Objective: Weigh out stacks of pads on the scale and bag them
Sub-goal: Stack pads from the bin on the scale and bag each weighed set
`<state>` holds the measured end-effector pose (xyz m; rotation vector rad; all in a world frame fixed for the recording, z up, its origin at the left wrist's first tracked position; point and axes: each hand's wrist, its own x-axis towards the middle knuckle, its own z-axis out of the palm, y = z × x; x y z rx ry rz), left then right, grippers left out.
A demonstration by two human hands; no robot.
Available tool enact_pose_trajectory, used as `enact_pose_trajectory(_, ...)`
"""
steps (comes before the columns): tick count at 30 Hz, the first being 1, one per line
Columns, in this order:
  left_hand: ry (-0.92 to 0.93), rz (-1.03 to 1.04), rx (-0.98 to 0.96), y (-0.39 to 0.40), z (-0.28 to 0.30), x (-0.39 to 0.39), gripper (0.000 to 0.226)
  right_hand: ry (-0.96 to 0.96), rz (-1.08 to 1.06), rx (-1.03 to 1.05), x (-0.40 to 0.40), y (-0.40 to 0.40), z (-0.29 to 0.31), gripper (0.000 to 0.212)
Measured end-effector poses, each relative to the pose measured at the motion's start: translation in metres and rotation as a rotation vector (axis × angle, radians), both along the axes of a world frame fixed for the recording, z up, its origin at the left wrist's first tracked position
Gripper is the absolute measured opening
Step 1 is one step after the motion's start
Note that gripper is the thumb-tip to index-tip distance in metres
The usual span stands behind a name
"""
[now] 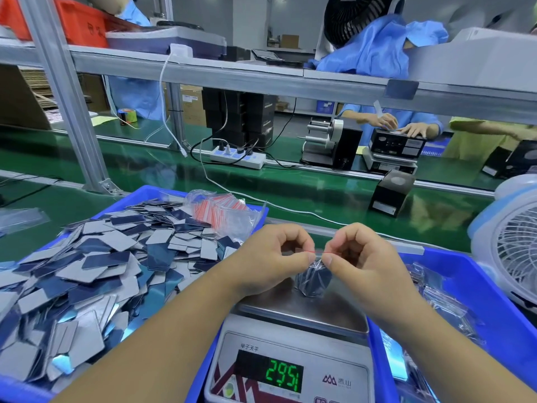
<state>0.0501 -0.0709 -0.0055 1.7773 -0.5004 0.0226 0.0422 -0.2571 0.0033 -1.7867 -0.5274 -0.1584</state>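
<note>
A small clear zip bag [314, 279] filled with a dark stack of pads rests on the steel pan of the scale [293, 309]. Both hands pinch its red zip strip at the top: my left hand [273, 257] on the left end, my right hand [366, 257] on the right end. The scale's green display [283, 375] reads 295 and a further digit. Left of the scale, a blue tray [17, 392] holds a large loose heap of grey and dark blue pads [87, 271]. A packet of empty red-striped zip bags [223, 213] lies at that tray's far right.
A second blue tray [494, 286] on the right holds filled clear bags. A white desk fan [511, 248] stands at the far right. Beyond lie the green conveyor belt [305, 184], a power strip [238, 158], a black box [390, 196] and other workers across the line.
</note>
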Motion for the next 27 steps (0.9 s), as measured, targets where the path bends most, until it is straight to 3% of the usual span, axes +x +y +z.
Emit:
enact_pose_trajectory(20,-0.003,-0.008,0.096,0.02,0.008,0.005,0.019,0.041,0.021,0.014,0.004,-0.013,0.017,0.045)
enact_pose_trajectory(27,0.014,-0.02,0.045,0.02,0.006,0.004,0.006,0.043,0.017,0.01,0.006,-0.014,0.017,0.043)
